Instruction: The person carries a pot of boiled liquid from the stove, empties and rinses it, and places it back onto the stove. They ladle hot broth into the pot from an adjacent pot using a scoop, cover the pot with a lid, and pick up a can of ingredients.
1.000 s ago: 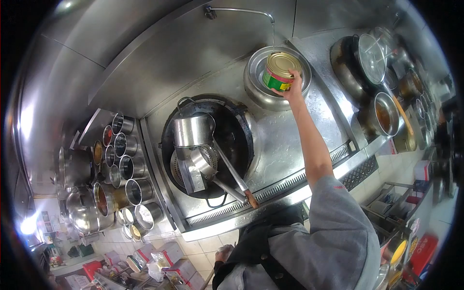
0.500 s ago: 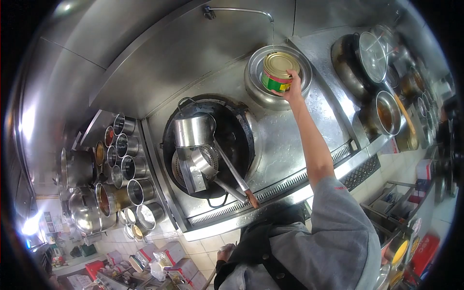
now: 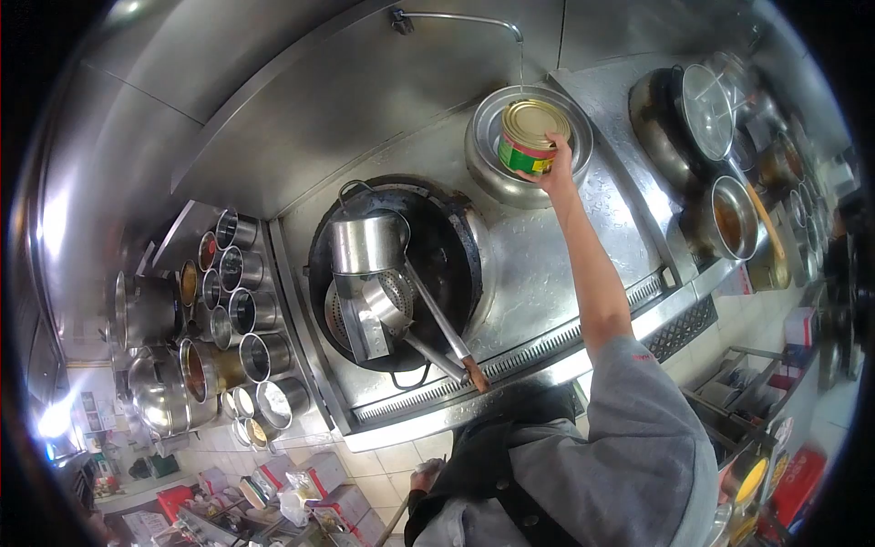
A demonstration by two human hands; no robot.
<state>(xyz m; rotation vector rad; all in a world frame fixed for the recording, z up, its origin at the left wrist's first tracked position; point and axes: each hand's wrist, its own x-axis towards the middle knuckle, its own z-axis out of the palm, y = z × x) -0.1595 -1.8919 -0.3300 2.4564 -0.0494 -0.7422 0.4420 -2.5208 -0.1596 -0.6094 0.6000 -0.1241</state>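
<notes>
My right hand (image 3: 552,169) grips a large tin can (image 3: 519,153) with a gold lid and a green, red and yellow label. The can is upright, held over a round steel basin (image 3: 480,173). From the wall faucet (image 3: 465,15) a thin stream of water runs down behind the can. Low in the view, beside the dark apron, my left hand (image 3: 427,475) has its fingers curled. A thin stick (image 3: 394,522) shows just below that hand; whether the fingers hold it is not clear.
Left of the basin, a black wok (image 3: 447,273) holds a steel pot (image 3: 366,244), a perforated strainer (image 3: 394,290) and long-handled ladles. Several steel canisters (image 3: 255,312) stand at the left. At the right are another wok (image 3: 652,118) and a pot of brown liquid (image 3: 732,216).
The whole view has shifted very slightly. My right hand still holds the can over the basin, and my left hand stays low by the apron.
</notes>
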